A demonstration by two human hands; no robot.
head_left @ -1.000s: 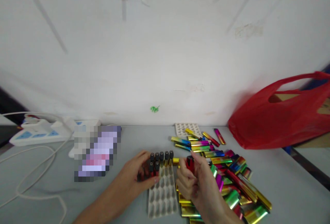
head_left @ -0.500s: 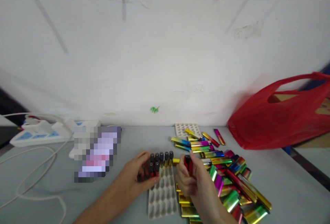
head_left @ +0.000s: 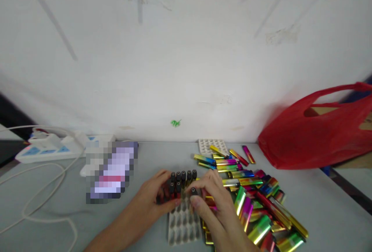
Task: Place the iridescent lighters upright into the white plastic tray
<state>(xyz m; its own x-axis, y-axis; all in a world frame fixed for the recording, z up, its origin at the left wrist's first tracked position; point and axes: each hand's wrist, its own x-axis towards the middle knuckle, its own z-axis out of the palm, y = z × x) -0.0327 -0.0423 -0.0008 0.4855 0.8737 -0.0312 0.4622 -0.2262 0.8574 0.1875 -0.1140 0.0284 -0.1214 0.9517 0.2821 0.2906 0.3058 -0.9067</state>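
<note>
At far left I see a white plastic power strip (head_left: 49,149) on the grey desk (head_left: 58,205), its white cord (head_left: 37,201) looping forward in loose curves. Beside it lies a flat object, pixelated and unreadable.

My left hand (head_left: 152,198) rests at the left edge of a white moulded tray (head_left: 183,225) with rows of oval pockets; its fingers curl against the standing lighters (head_left: 182,180), but I cannot tell whether it actually grips one. I count about seven upright lighters with black caps, five in the back row and two in front.

My right hand (head_left: 207,201) is closed in a pinch grip on one black-capped lighter (head_left: 193,192), thumb and fingers around it, held just over the tray's second row.

To the right lies a loose pile (head_left: 255,201) of glossy metallic-foil lighters, slim rectangular bodies in gold, green, pink and blue, too many to count. Behind it sits a second white tray (head_left: 210,144). Far right, a crinkled red plastic bag (head_left: 314,136) rests against the wall.
</note>
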